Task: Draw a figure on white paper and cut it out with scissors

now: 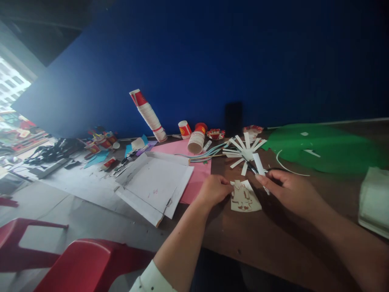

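Note:
My left hand pinches the upper left edge of a cream paper piece with a brown drawing and cut-outs on it. In my right hand is a pair of scissors, its dark blades pointing up and left and its handles mostly hidden by the fingers. A white paper strip stands beside the blades; whether the fingers touch it I cannot tell. Just beyond lies a paper cup cut into a fan of white strips.
Paper cups in a leaning stack stand at the back. A white box lid and pink paper lie left. Green sheeting covers the right rear of the brown table. Red stools are at lower left.

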`<state>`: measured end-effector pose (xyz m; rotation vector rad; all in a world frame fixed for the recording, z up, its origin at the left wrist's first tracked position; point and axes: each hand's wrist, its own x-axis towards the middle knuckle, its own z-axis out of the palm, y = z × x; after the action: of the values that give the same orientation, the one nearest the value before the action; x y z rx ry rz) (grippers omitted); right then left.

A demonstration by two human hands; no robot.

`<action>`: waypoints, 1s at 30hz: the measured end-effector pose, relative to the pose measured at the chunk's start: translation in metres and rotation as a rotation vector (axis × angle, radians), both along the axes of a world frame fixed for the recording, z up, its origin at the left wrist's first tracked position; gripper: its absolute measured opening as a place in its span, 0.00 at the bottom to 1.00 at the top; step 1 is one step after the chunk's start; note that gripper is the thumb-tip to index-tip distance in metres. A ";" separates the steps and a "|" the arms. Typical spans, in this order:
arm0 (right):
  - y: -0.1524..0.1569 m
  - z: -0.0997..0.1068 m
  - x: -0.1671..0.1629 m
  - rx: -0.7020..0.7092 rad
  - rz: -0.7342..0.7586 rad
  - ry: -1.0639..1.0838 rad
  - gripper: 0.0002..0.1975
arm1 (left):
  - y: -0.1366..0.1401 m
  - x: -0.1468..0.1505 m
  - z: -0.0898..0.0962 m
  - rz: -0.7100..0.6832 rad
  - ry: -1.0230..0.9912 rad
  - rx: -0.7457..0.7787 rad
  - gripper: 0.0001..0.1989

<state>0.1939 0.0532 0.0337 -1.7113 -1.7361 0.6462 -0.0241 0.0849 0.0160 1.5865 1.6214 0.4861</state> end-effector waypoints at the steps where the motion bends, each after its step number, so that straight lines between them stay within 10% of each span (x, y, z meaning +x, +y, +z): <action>1: 0.000 0.000 0.000 -0.007 0.006 0.002 0.24 | 0.000 0.000 0.000 -0.003 0.014 -0.001 0.05; 13: 0.003 -0.009 0.002 -0.300 0.174 0.037 0.31 | -0.002 0.006 0.008 -0.034 0.189 0.036 0.06; 30: 0.005 -0.012 0.002 -0.316 0.160 -0.004 0.30 | -0.009 0.022 0.022 -0.081 0.348 0.065 0.10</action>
<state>0.1959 0.0581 0.0221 -1.7893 -1.8643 1.0355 -0.0025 0.0758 0.0375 1.8561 1.8003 0.2288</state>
